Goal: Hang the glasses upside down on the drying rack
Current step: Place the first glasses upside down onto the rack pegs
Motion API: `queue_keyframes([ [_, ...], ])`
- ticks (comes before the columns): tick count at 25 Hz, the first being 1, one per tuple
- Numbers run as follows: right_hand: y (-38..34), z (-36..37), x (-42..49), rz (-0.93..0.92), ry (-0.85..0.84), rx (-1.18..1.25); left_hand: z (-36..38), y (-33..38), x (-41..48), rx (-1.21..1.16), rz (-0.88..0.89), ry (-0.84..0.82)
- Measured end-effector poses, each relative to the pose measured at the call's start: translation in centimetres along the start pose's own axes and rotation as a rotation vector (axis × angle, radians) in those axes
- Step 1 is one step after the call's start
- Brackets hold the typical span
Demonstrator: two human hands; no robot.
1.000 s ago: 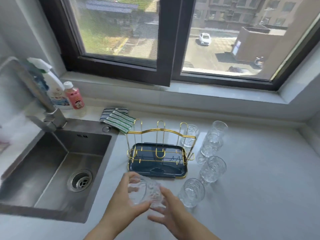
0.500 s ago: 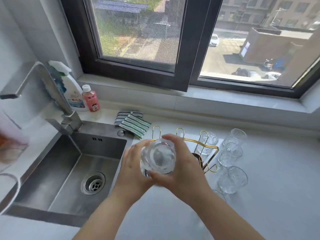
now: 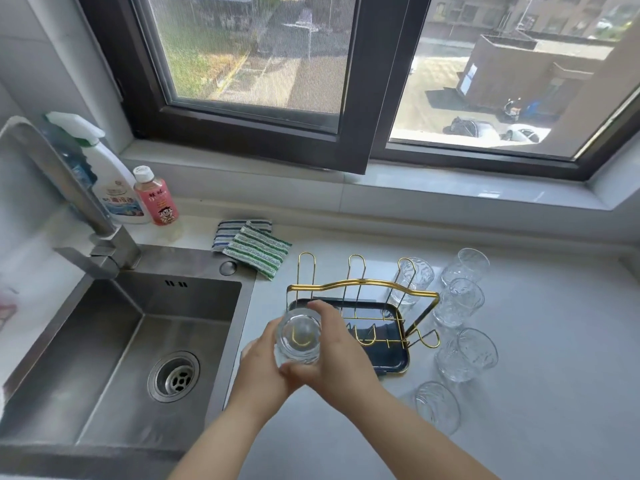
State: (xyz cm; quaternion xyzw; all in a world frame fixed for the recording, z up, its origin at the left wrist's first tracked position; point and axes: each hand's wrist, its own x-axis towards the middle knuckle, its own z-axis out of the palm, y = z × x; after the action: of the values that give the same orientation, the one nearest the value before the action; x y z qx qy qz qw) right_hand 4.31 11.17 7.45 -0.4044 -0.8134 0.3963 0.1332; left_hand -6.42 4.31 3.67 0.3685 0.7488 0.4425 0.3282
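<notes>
A clear glass (image 3: 299, 336) is upside down, base facing me, over the front-left gold prong of the drying rack (image 3: 363, 285); the prong shows through it. My left hand (image 3: 260, 367) cups its left side and my right hand (image 3: 337, 353) wraps its right side. The rack is gold wire on a dark blue tray (image 3: 394, 360). Several more clear glasses stand on the counter right of the rack, among them one behind the rack (image 3: 414, 280), one at the far right (image 3: 465, 268) and one nearest me (image 3: 438, 407).
A steel sink (image 3: 114, 351) with faucet (image 3: 62, 192) lies left of the rack. A spray bottle (image 3: 110, 181) and a pink bottle (image 3: 156, 197) stand behind it. Striped cloths (image 3: 254, 245) lie behind the rack. White counter (image 3: 554, 358) extends right.
Both hands lifted the glass from the counter, turned it base-up, and lowered it onto the rack's front-left prong. The view has shifted closer.
</notes>
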Motion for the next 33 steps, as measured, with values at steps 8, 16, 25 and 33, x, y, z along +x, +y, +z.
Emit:
queue_keyframes([
  [8, 1.8, 0.7, -0.7, 0.086, -0.050, 0.174, 0.4, -0.5, -0.1, -0.004, 0.024, -0.030],
  [16, 7.4, -1.3, -8.5, 0.016, 0.275, 0.168, 2.8, -3.4, -3.5, 0.132, -0.240, -0.018],
  [25, 15.6, -3.5, -13.2, 0.346, 0.460, 0.122, 12.3, 0.8, -4.7, 0.246, 0.101, -0.500],
  [33, 17.9, -4.2, -12.3, 0.422, 0.223, 0.234, 17.7, 1.9, -3.4, 0.224, 0.088, -0.476],
])
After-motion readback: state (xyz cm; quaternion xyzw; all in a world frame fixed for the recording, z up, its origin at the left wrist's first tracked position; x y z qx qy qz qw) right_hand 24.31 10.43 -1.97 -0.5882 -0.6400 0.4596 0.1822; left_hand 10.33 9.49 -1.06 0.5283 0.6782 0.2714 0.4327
